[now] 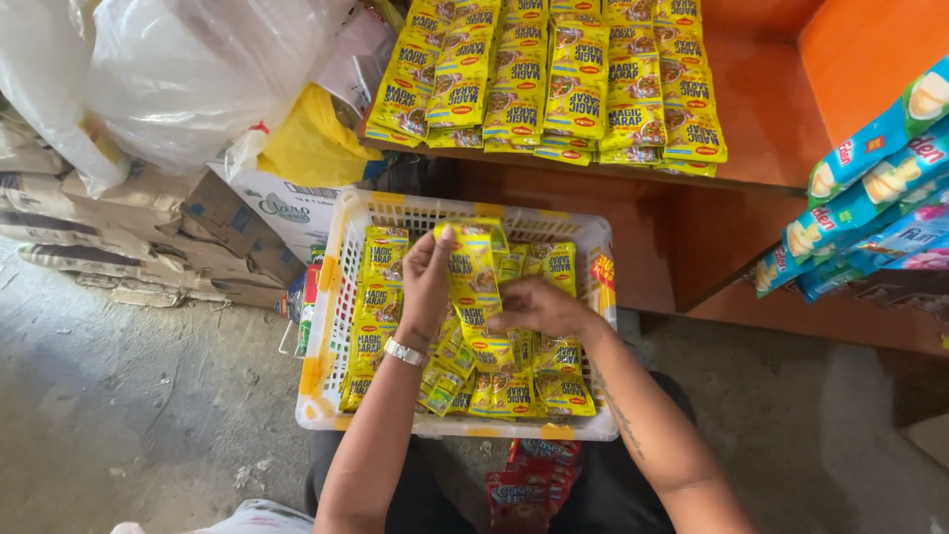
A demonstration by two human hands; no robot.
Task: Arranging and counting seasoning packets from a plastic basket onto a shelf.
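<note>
Both hands grasp a strip of small yellow foil sachets point(474, 287) above a white plastic basket point(341, 297): left hand point(427, 282) fingers pinch its top, right hand point(539, 309) fingers clench lower down. The linked strip could tear or slip back among loose sachets beneath the fingers.

Sachet strip point(476, 282) in hands: yellow with green bands, red oval spots, brown food picture. Sachets on shelf point(554, 84): same yellow-green pattern. Basket point(331, 316): white lattice, yellow-orange stains. Shelf point(761, 109): orange-brown wood. Hanging packets point(870, 198) at right: blue, with white, red and pink patches. Plastic bags point(188, 69): translucent white; bag point(311, 143) beneath them: yellow. Cartons point(148, 218): brown cardboard. Packets under basket point(529, 480): red. Watch point(403, 352): silver. Floor point(129, 396): grey, speckled.
</note>
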